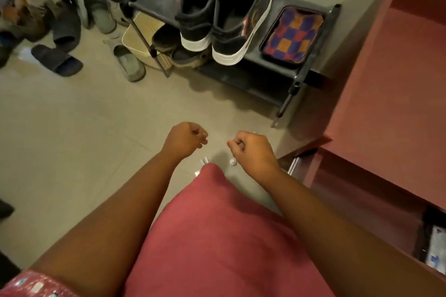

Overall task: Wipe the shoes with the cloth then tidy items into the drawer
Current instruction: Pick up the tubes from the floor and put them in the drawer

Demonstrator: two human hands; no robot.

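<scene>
Black shoes (217, 14) with white soles sat on the dark rack (299, 75), top centre of frame. Checked cloth (293, 35) lay folded in a tray just right of them. Red-brown drawer (362, 190) stood open, lower right. My left hand (184, 138) and right hand (249, 149) hung mid-frame over the floor, both curled into fists, holding nothing I could see.
</scene>
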